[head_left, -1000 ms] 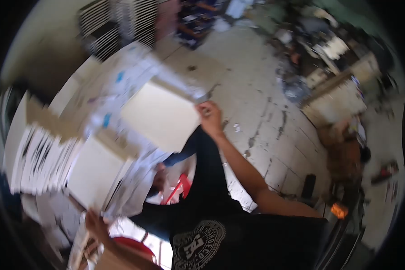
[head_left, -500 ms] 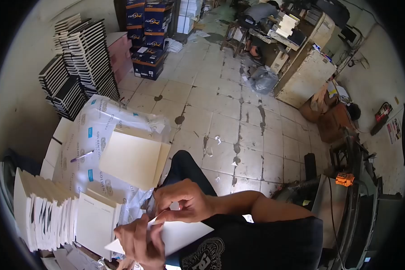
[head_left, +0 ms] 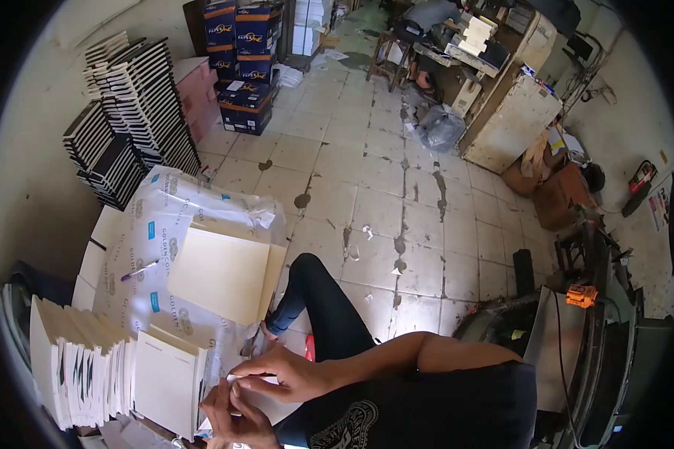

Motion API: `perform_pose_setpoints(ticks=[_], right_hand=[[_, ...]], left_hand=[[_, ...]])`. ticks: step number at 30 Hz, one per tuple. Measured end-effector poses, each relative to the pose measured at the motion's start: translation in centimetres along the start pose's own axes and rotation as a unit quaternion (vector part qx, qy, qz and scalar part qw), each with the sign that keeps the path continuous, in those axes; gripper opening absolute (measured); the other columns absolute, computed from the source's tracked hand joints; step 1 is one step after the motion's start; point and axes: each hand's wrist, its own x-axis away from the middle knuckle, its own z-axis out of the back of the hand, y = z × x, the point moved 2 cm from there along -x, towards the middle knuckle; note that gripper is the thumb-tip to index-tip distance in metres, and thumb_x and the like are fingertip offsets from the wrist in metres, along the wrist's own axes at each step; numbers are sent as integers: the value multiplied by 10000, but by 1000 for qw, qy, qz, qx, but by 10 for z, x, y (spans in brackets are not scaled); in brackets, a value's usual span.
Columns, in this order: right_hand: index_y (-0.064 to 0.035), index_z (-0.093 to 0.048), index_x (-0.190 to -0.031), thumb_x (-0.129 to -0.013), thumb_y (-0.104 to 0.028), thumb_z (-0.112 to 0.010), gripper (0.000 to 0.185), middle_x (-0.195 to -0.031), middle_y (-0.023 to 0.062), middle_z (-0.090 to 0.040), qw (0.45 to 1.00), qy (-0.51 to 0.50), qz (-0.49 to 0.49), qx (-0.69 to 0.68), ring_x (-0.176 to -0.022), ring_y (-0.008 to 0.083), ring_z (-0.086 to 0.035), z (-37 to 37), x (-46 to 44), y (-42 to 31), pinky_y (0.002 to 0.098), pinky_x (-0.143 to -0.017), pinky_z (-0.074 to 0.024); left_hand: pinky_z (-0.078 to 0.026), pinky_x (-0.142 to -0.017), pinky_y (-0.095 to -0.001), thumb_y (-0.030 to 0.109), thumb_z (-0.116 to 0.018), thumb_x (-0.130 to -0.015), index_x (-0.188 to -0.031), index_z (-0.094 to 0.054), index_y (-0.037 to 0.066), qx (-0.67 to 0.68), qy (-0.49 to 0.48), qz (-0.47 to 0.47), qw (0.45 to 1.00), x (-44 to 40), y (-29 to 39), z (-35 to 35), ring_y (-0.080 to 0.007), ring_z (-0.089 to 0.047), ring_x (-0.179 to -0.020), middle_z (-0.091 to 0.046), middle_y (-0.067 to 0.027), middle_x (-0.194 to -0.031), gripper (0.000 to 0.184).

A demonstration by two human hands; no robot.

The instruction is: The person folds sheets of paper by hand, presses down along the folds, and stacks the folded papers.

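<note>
White paper (head_left: 278, 406) is pinched in both your hands (head_left: 292, 376), close together, near GOLDENCOIN-printed wrapping (head_left: 131, 251); dark-stained floor tiles (head_left: 341, 183) stretch beyond.

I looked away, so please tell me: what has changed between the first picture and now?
The right hand came from the cream sheets back toward the body; the left hand moved right, and both now hold a white sheet. The standing booklets and dark blue boxes stayed put.

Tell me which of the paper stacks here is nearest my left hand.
The stack with small print on its face, beside your left hand; the fanned stack stands farther left, and the cream sheets lie farther forward.
</note>
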Motion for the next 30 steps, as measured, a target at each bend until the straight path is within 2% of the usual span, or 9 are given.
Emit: perform_pose_setpoints(ticks=[8,13,16,19,22,25,26,28,30], right_hand=[[11,-619,-955,-875,-95,-678,146,-702,47,-595,998,-23,-59,-24,-568,90,-540,5,1,0,249,-504,-380],[-14,-706,-957,-796,7,-695,163,-880,103,-643,987,0,91,131,-736,191,-639,35,-4,-5,299,-619,-506],[0,-717,-875,-784,58,-657,124,-824,121,-702,992,64,-63,87,-716,205,-650,88,-6,-4,322,-663,-522],[46,-666,-878,-886,-23,-513,168,-761,106,-659,963,95,11,252,-674,135,-606,158,-18,-42,283,-614,-487],[61,-599,-1011,-924,-236,-570,311,-935,158,-608,970,215,111,32,-903,247,-606,212,-20,-51,397,-810,-489],[68,-571,-1109,-933,-349,-600,454,-1075,187,-582,954,211,172,-126,-1054,301,-573,201,-36,-66,465,-961,-443],[74,-555,-1134,-948,-307,-574,424,-1085,181,-590,955,199,214,57,-1042,292,-582,186,-45,-66,441,-952,-448],[85,-523,-1185,-977,-222,-522,371,-1104,168,-604,848,158,286,416,-1020,274,-599,135,-74,-65,393,-933,-458],[79,-519,-1214,-977,-157,-530,334,-1106,146,-623,924,150,183,300,-1007,226,-606,75,-97,-46,346,-901,-468]], left_hand=[[-443,-674,-365,98,-635,-911,-1046,-658,-28,73,-28,40,996,9,4,-2,-266,-556,-815,-566,-152,-927,185],[-437,-749,-436,146,-697,-843,-800,-661,16,-7,39,-26,999,1,-15,30,-328,-580,-818,-603,-157,-870,142],[-462,-703,-418,26,-691,-801,-790,-618,-3,-120,93,5,988,9,-60,74,-331,-593,-794,-613,-158,-857,79],[-466,-689,-302,10,-644,-840,-878,-613,-4,-225,198,59,952,24,-137,147,-213,-578,-700,-627,-97,-814,52],[-457,-677,-294,107,-702,-865,-910,-699,33,-369,281,171,869,46,-197,201,-167,-605,-703,-682,-61,-800,87],[-474,-752,-381,238,-745,-835,-1327,-480,33,-485,277,255,790,79,-253,221,-250,-600,-828,-641,-126,-1027,595],[-475,-787,-416,243,-737,-842,-1358,-425,18,-564,281,223,744,87,-257,218,-293,-592,-885,-607,-168,-1094,644],[-467,-822,-420,274,-727,-851,-1325,-453,-13,-448,307,234,806,82,-236,202,-324,-572,-950,-566,-194,-1156,618],[-491,-727,-340,239,-677,-903,-1142,-618,-26,-154,288,353,877,88,-231,180,-191,-606,-839,-651,-111,-1001,362]])
